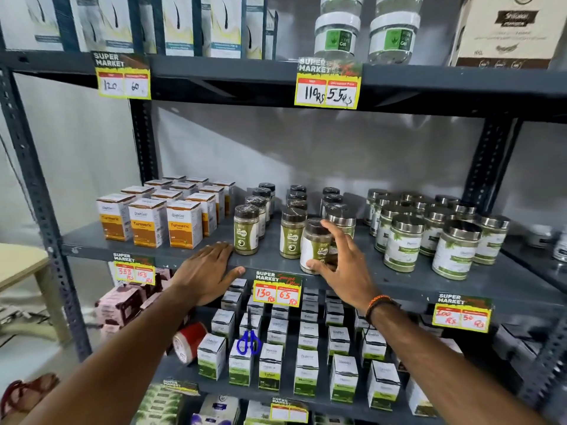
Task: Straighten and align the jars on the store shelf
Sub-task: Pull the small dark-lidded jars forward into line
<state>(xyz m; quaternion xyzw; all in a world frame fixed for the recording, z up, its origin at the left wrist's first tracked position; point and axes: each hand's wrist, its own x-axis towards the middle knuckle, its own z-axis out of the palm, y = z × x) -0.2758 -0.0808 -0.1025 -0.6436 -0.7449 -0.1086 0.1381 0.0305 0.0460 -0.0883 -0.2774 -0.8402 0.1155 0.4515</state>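
- A grey metal store shelf [399, 280] carries turmeric boxes [147, 220] at left and steel-lidded jars [429, 234] at right.
- The left hand [208, 273] lies flat and open on the shelf edge, holding nothing.
- The right hand [340, 259] is closed around a tilted dark-lidded jar [313, 243] at the front of the third row.
- Step in hand, likely: squaring this jar; next it needs standing upright, label forward, level with its neighbours [267, 231].

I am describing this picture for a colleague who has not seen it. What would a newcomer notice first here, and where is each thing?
First, the right hand gripping a tilted dark-lidded jar at the front of the middle shelf, while the left hand lies flat on the shelf edge. Next, the yellow price tags on the shelf fronts, and the orange turmeric boxes on the left. Blue scissors lie on the white boxes one shelf lower.
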